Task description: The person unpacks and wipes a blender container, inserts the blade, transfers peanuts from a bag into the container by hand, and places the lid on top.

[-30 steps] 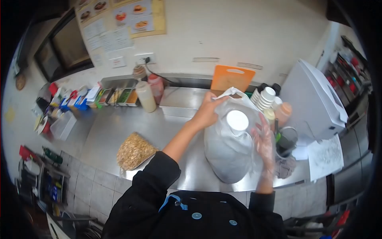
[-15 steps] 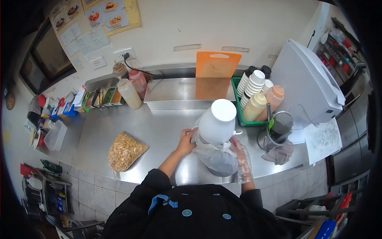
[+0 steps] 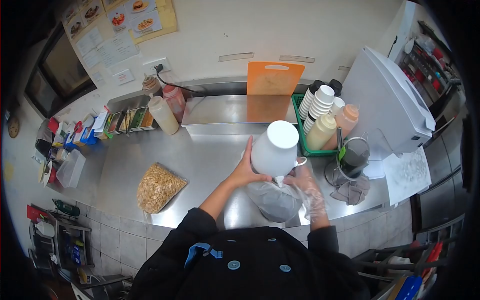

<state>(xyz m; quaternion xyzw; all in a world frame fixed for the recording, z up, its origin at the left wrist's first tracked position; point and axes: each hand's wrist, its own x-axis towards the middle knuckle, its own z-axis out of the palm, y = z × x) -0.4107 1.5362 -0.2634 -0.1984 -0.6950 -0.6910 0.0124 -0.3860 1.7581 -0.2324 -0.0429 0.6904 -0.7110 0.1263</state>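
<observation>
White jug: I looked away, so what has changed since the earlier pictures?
The grey bag, earlier drawn up over the jug, is now down on its near side. The left hand let go of the bag's top and lies along the jug's left side; the right hand is at the bunched edge. The orange board and clear bag stayed.

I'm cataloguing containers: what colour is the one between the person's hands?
The container is white; the head view shows it best.

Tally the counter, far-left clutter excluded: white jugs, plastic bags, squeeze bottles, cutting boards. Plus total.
White jugs: 1
Plastic bags: 2
Squeeze bottles: 5
Cutting boards: 1
Total: 9
</observation>
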